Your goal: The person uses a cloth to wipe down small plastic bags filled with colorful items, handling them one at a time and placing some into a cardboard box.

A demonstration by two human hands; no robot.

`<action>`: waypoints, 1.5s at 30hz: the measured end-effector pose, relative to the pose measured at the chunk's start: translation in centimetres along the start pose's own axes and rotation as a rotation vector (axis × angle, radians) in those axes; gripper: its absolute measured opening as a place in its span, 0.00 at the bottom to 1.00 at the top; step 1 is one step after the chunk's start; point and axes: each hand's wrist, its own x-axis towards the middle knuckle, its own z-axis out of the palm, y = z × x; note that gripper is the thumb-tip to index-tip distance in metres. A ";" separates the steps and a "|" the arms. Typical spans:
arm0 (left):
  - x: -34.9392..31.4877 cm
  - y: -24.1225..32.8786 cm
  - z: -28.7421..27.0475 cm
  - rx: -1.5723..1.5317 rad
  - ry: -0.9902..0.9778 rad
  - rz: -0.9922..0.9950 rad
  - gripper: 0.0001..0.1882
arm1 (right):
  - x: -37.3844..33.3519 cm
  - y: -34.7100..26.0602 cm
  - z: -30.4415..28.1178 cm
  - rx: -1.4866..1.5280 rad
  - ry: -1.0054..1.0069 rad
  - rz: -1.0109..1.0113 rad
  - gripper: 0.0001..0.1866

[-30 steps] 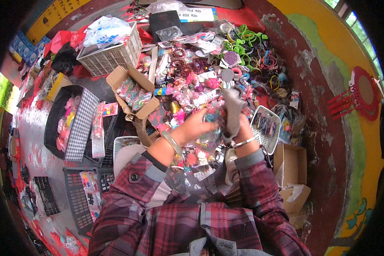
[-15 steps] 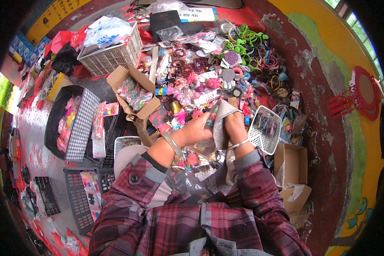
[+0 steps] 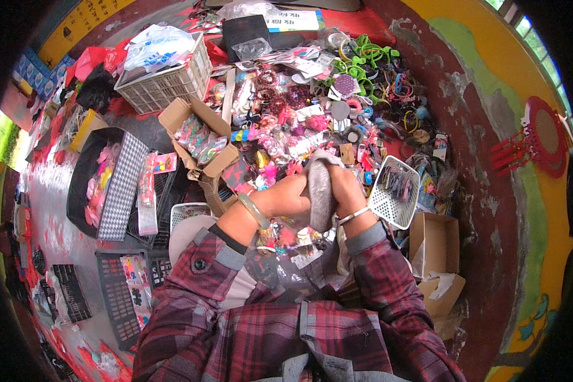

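A grey cloth [image 3: 322,197] is held near the middle of the frame, between the two hands. By the left hand [image 3: 290,196] its left edge is gripped, the fingers being curled together; by the right hand [image 3: 347,190] its upper right part is clamped, and the fingertips are partly hidden. Beyond them, a pile of hair accessories [image 3: 305,121] is spread toward upper centre. A white perforated basket [image 3: 395,215] is placed just beside, at right; an open cardboard box [image 3: 221,163] is seen at upper left
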 end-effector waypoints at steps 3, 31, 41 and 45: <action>-0.3 0.8 -0.5 -0.248 0.173 0.058 0.25 | 0.5 -0.2 -1.6 0.574 -0.213 0.112 0.18; 1.2 1.7 0.3 -0.928 0.921 -0.035 0.20 | -2.0 0.8 2.2 -0.104 -0.134 -0.476 0.17; 0.5 3.6 -2.0 -1.344 0.560 0.057 0.26 | -2.8 -3.6 -0.3 -0.303 -0.131 -0.605 0.16; -0.5 5.5 -4.3 -1.444 0.295 -0.050 0.37 | -1.1 -3.3 -2.5 -0.309 -0.228 -0.605 0.16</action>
